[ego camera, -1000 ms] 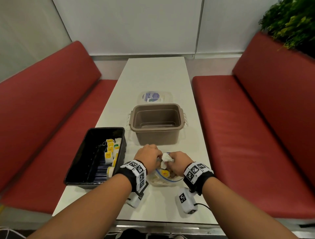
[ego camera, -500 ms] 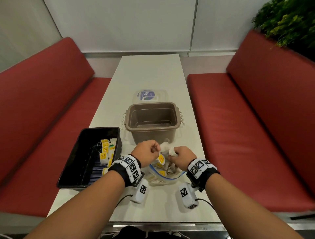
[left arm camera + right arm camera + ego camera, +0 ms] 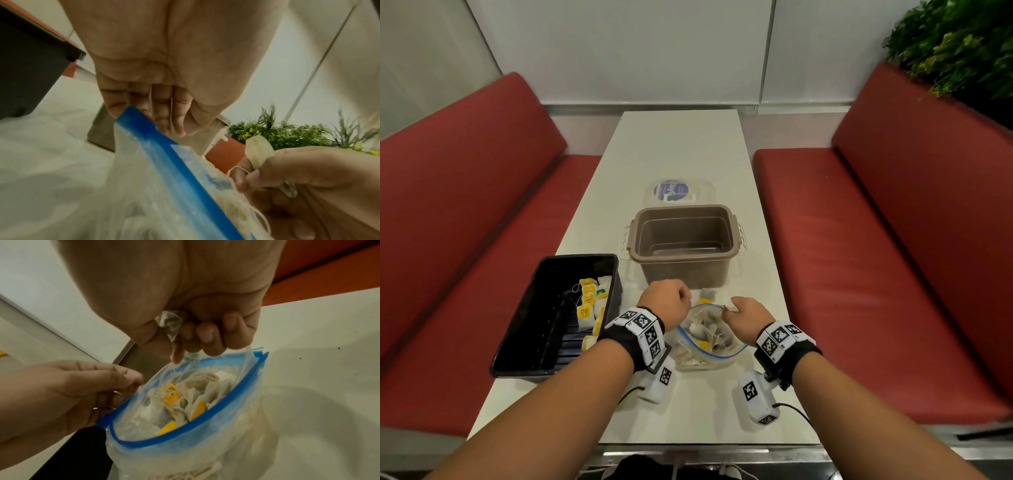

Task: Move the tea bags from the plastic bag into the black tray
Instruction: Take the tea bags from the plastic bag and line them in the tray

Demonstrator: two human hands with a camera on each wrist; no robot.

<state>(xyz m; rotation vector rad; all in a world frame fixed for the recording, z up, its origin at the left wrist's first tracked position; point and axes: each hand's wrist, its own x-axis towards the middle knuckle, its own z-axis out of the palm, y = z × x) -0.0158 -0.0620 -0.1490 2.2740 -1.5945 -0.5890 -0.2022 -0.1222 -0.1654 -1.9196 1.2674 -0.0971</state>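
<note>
Left hand [image 3: 667,301] clenched on strings at the plastic bag [image 3: 710,346] mouth, right hand [image 3: 746,320] gripping the bag's rim and a tea bag [image 3: 259,151], bag near the table [image 3: 681,144] front edge, black tray [image 3: 554,315] with tea bags at its left edge, brown tub [image 3: 685,243] behind

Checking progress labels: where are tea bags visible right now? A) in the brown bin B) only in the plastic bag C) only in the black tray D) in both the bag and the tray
D: tea bags with yellow tags lie in the black tray, and more fill the open plastic bag; the brown bin looks empty.
</note>
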